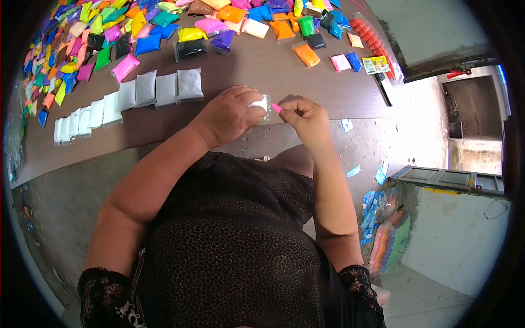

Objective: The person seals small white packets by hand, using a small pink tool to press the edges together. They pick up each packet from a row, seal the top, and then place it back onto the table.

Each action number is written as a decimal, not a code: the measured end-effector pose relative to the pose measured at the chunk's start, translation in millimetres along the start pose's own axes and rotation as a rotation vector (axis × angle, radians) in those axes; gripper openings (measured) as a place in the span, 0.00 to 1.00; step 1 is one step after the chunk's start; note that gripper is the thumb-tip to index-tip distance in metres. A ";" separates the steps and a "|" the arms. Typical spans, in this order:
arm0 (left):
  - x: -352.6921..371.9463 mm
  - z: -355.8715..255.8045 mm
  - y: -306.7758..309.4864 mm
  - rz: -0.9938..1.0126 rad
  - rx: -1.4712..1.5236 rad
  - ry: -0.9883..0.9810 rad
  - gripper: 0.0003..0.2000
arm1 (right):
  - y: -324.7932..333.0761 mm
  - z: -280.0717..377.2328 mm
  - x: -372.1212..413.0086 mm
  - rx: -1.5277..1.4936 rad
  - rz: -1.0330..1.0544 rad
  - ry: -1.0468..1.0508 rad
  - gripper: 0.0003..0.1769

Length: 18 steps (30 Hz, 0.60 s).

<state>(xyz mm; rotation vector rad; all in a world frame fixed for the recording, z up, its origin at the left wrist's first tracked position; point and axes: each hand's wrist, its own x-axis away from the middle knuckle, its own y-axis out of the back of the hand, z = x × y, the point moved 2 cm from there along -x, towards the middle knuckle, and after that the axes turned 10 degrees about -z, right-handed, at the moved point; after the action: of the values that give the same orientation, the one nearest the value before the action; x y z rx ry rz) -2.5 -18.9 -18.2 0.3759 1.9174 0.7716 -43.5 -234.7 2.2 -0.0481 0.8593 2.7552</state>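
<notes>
Near the table's front edge, my left hand (232,113) is wrapped round a small white packet (264,105), whose clear end sticks out to the right. My right hand (304,117) pinches a small pink piece (276,108) between thumb and finger, its tip pointing at the packet's clear end. Whether the pink piece touches the packet I cannot tell. Left of my hands, white packets (112,106) and larger greyish packets (146,88) stand in a slanting row on the brown table (246,65).
Many coloured packets (147,44) cover the table's far left and back. At the right lie a clear tray of red pieces (372,41), a yellow card (376,65) and a black strip (386,92). Blue wrappers (372,210) and bagged coloured sheets (388,246) are on the floor.
</notes>
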 end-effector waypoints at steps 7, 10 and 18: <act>-0.2 -0.3 -1.0 0.009 0.012 0.011 0.04 | -0.7 -3.6 0.1 0.016 -0.006 -0.007 0.05; -1.0 0.4 0.9 0.021 0.008 0.002 0.05 | -0.5 -0.2 0.4 0.022 -0.003 -0.023 0.06; -1.4 -0.6 0.3 0.018 0.016 0.019 0.02 | -0.9 -0.2 0.2 0.033 0.007 -0.022 0.06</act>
<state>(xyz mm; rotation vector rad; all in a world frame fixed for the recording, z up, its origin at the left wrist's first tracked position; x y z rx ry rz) -2.4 -19.6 -16.9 0.3971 1.9409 0.7743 -43.5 -234.1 1.5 -0.0089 0.9006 2.7419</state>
